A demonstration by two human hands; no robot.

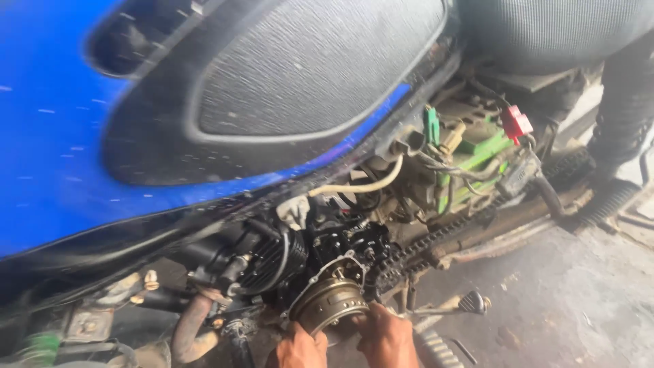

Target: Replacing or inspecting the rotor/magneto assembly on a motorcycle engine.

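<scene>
A blue and black motorbike point(61, 157) fills the upper left of the head view. Its engine side is uncovered low in the middle, showing a round brass-coloured drum part point(330, 303) on the black engine point(272, 259). My left hand point(300, 347) rests at the lower edge of the drum, fingers bent against it. My right hand point(387, 337) sits on the drum's right side, fingers curled on its rim. Both hands are cut off by the bottom edge of the frame.
A drive chain point(436, 238) runs from the engine up to the right. Green and red wire connectors point(477, 146) and a white hose point(368, 182) sit above it. A foot peg point(470, 302) sticks out right of my hands. Concrete floor point(572, 300) lies at lower right.
</scene>
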